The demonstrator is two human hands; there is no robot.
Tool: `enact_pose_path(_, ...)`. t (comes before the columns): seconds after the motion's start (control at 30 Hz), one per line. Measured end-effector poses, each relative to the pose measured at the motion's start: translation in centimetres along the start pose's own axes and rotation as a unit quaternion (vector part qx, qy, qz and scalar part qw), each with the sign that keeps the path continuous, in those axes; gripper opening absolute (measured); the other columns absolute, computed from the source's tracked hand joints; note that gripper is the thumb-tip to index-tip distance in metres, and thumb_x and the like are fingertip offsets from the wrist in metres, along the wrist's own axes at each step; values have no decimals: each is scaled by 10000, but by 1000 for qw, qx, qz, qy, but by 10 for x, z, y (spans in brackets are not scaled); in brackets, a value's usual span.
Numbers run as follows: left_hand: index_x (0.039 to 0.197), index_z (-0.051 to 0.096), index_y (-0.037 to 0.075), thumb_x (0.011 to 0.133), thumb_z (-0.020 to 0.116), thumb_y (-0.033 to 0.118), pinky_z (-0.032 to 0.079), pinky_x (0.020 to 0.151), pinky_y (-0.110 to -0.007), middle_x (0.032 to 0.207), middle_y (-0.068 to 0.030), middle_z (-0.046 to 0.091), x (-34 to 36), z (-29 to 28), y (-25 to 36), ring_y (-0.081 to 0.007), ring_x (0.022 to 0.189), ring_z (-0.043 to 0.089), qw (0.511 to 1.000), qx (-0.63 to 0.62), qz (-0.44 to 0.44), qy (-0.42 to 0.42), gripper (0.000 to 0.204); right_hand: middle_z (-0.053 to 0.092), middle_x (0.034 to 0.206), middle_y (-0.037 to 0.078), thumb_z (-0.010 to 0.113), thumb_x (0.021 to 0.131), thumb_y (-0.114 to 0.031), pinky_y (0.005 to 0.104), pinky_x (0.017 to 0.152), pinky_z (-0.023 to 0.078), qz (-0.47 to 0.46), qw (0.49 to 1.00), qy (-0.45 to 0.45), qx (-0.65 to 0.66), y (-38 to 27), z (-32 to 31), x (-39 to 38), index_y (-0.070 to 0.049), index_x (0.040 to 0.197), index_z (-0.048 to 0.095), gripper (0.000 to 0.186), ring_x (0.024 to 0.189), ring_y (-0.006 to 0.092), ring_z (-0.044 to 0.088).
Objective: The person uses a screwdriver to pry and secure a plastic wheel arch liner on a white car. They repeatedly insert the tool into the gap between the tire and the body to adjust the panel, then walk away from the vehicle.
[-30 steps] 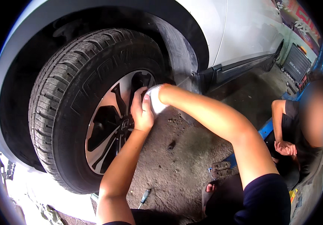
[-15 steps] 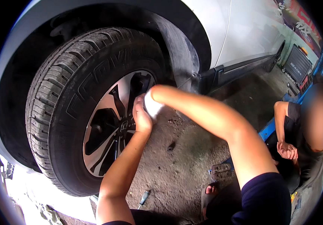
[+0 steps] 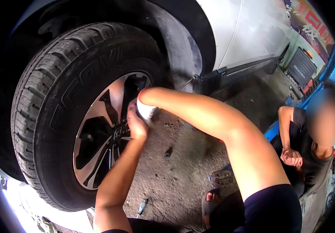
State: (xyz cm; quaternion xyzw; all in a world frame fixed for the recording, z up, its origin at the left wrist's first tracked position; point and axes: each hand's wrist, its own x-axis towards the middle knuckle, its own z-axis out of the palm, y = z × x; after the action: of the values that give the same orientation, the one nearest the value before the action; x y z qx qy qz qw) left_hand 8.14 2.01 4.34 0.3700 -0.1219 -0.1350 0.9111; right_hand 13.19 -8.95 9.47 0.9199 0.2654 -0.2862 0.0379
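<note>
Down beside the white car (image 3: 249, 35), I see the wheel (image 3: 99, 112) sitting within its arch, tyre already on the rim; how firmly it's fastened, I can't tell. The left hand (image 3: 137, 123), half curled, is against the white-gloved right hand (image 3: 146, 110) by the rim's right side; any grip is hidden. The right elbow bends, forearm reaching across.

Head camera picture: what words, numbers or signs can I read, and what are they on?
I won't copy words or brands, but writing shows here:
Tire: large raised letters on its sidewall.
Wheel badge: a small emblem at the center.
Wall banner: big red and white characters.
Dark case: pale lettering, too small to read.
</note>
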Motion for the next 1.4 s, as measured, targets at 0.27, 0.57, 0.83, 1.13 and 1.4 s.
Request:
enact_pose_path(0.27,1179,577,-34,998,244,379,376,1032,-371,1157,-154,620,14,-32,3,-259,1128,548,989,111,77,-52,560,712,928,148,586,769,-221,421,750,550,128,936,316,-84,-68,24,-38,-48,927,699,260,860,308,691)
enact_pose_path(0.57,1197,534,5,989,270,363,406,1001,-373,1184,-141,608,6,-16,2,-260,1103,564,993,105,44,7,491,706,899,94,640,758,-235,349,796,514,-63,996,19,-61,-14,0,4,-40,918,706,261,837,222,651)
enact_pose_path(0.83,1107,593,-18,986,243,371,393,1001,-377,1113,-151,626,4,-9,17,-266,1074,561,986,128,107,-15,537,686,781,155,613,738,-232,378,640,540,56,912,389,-116,-52,33,-31,-63,810,682,197,707,277,675)
enact_pose_path(1.13,1108,591,-19,1016,237,373,374,1007,-357,1101,-138,620,-2,-12,20,-244,1067,551,989,134,65,15,536,695,970,107,606,797,-243,358,753,541,16,986,112,-121,-22,17,-7,-64,934,687,240,829,244,671)
enact_pose_path(1.4,1109,595,-7,1004,290,335,374,990,-344,1102,-120,627,0,-7,8,-234,1046,551,987,135,86,0,470,690,801,125,651,724,-221,379,717,543,-1,972,218,-85,-47,-1,-59,-56,904,701,249,780,254,680)
